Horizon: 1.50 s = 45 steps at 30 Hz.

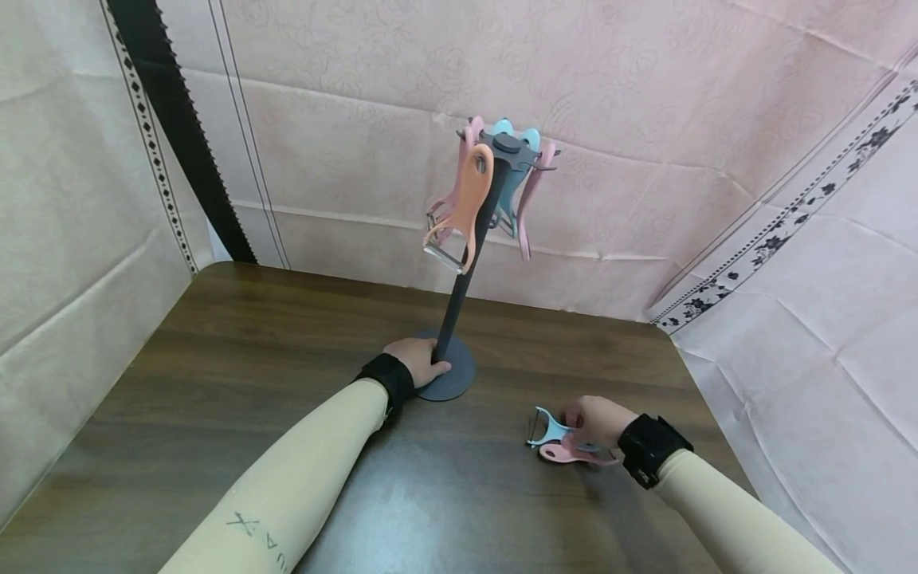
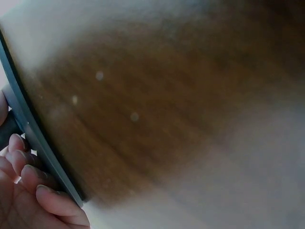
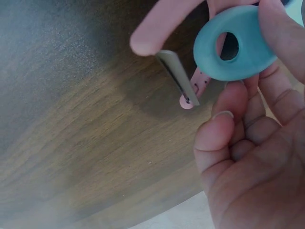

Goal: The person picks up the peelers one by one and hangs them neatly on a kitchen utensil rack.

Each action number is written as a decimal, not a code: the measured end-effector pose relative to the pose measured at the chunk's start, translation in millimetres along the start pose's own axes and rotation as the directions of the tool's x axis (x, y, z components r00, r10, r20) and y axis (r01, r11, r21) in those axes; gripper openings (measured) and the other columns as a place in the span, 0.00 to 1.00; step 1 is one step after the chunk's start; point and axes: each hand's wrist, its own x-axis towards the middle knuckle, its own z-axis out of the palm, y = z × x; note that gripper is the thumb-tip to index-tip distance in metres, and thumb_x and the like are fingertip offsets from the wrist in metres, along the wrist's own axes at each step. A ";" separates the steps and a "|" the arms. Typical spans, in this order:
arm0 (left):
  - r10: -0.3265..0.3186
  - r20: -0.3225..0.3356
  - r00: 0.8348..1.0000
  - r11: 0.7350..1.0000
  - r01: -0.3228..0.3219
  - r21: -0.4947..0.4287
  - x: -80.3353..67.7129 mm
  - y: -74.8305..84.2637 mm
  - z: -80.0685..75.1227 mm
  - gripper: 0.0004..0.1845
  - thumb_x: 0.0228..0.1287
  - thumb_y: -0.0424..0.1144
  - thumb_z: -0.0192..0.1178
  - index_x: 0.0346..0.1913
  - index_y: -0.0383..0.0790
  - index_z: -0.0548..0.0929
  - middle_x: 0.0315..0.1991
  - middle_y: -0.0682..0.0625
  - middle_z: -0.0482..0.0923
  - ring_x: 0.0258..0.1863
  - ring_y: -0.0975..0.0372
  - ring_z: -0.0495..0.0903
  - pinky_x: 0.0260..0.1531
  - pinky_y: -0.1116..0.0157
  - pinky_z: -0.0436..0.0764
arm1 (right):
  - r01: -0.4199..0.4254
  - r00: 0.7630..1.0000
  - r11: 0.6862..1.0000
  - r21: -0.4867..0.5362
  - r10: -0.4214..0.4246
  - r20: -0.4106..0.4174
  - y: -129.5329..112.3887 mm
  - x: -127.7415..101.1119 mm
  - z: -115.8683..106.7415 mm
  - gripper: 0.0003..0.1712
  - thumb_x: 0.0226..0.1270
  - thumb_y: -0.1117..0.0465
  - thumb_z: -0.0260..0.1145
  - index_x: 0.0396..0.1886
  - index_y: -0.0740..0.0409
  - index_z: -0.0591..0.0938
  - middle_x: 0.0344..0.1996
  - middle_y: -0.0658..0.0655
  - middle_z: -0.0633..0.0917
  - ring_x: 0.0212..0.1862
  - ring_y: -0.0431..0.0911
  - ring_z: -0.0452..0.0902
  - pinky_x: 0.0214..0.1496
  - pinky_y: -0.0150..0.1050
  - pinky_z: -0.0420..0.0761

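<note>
A dark grey stand (image 1: 459, 296) with a round base (image 1: 453, 381) rises from the table. My left hand (image 1: 416, 359) holds it low on the pole, fingers along the base's edge (image 2: 43, 143) in the left wrist view. At the right, my right hand (image 1: 601, 421) pinches a light blue peeler (image 1: 552, 429) by its handle, whose oval hole (image 3: 207, 55) end shows in the right wrist view. Close against it is a pink peeler (image 1: 562, 454), its metal blade (image 3: 177, 74) near my fingers. An orange peeler (image 1: 476, 195) hangs at the front of the stand.
Pink peelers (image 1: 530, 203) and light blue peelers (image 1: 509, 191) also hang from the stand's top hooks. The brown wooden table (image 1: 301, 335) is bordered by pale patterned cloth (image 1: 344, 159) behind and at both sides. A dark strip (image 1: 179, 119) runs down the back left.
</note>
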 end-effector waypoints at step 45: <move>0.027 0.006 1.000 0.999 -0.027 -0.027 -7.7 4.3 -8.0 0.24 0.68 0.52 0.58 0.59 0.40 0.79 0.49 0.46 0.83 0.50 0.53 0.80 0.49 0.54 0.76 | 0.500 0.767 0.845 0.188 -0.332 -0.549 -68.2 -57.8 -131.4 0.07 0.65 0.63 0.68 0.29 0.61 0.81 0.16 0.46 0.64 0.19 0.37 0.57 0.20 0.35 0.60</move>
